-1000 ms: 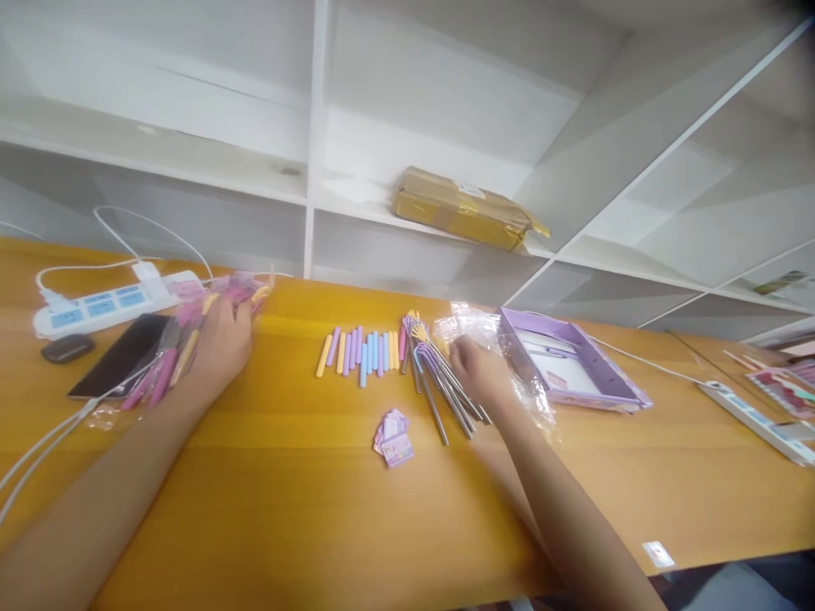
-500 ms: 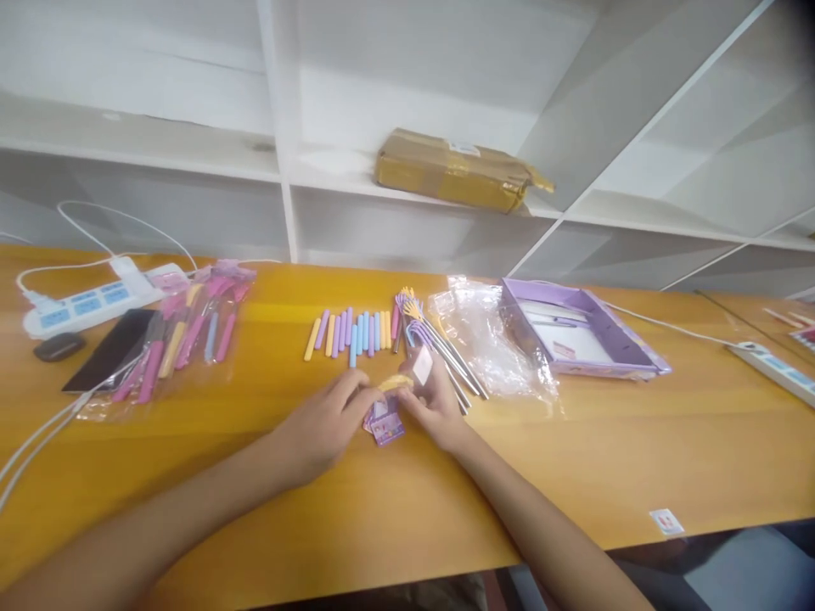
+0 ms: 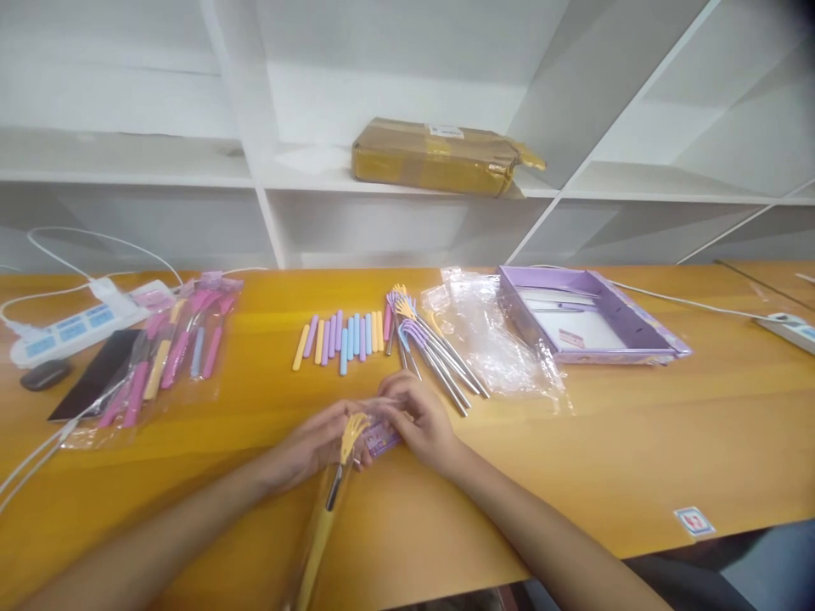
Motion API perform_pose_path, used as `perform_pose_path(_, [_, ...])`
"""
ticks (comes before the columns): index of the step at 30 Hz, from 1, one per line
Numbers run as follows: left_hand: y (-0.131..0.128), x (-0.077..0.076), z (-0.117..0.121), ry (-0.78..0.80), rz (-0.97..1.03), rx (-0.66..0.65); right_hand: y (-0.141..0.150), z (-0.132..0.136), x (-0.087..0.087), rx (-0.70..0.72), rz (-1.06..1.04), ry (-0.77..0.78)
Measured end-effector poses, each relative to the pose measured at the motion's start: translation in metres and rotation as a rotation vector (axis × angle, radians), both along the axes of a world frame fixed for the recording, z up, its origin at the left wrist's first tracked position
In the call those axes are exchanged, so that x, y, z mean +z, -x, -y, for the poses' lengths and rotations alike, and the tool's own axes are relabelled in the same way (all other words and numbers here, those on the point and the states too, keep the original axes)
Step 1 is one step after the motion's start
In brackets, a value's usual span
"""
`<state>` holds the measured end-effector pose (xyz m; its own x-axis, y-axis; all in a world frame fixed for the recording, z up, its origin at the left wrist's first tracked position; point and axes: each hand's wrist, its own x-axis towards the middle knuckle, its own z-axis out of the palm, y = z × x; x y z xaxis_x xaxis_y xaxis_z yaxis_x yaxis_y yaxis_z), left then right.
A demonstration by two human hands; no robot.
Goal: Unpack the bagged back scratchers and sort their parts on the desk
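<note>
A yellow back scratcher (image 3: 318,543) in a clear plastic sleeve hangs toward me, its hand-shaped head by the left fingers. My left hand (image 3: 309,450) is closed on the sleeve near that head. My right hand (image 3: 420,423) pinches the sleeve's upper end, its fingers partly hiding a purple printed card (image 3: 382,437). Whether the card is inside the sleeve or behind it, I cannot tell. Just beyond the hands lie several metal scratcher rods (image 3: 446,365) with purple and yellow claw heads. Left of them is a row of coloured handle tubes (image 3: 350,335).
A crumpled clear bag (image 3: 490,339) lies beside a purple open box (image 3: 637,352) at the right. Bagged pink scratchers (image 3: 184,339), a dark flat item (image 3: 102,373) and a power strip (image 3: 82,322) are at the left. A taped carton (image 3: 433,157) rests on the shelf.
The yellow scratcher in its sleeve now extends down toward me from the left hand. Both hands have come slightly nearer, and the view has shifted a little.
</note>
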<state>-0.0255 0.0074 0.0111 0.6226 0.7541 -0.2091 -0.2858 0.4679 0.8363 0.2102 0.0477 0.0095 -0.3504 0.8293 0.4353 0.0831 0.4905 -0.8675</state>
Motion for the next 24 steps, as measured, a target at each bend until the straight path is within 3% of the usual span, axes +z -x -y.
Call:
perform_pose_path(5, [0.002, -0.002, 0.003, 0.067, 0.013, -0.019, 0.002, 0.000, -0.007, 0.065, 0.070, -0.262])
perform_pose_path(10, [0.009, 0.001, -0.004, 0.078, -0.069, -0.038, -0.001, -0.005, -0.008, 0.004, 0.213, -0.322])
perform_pose_path(17, [0.006, -0.002, -0.006, -0.147, -0.261, 0.113, -0.008, -0.003, 0.011, -0.271, 0.165, -0.472])
perform_pose_path(20, [0.003, -0.001, -0.004, -0.246, -0.360, 0.169, -0.005, 0.003, 0.010, -0.243, 0.263, -0.520])
perform_pose_path(24, [0.002, 0.000, -0.002, -0.286, -0.383, 0.143, 0.003, 0.006, 0.002, -0.152, 0.401, -0.487])
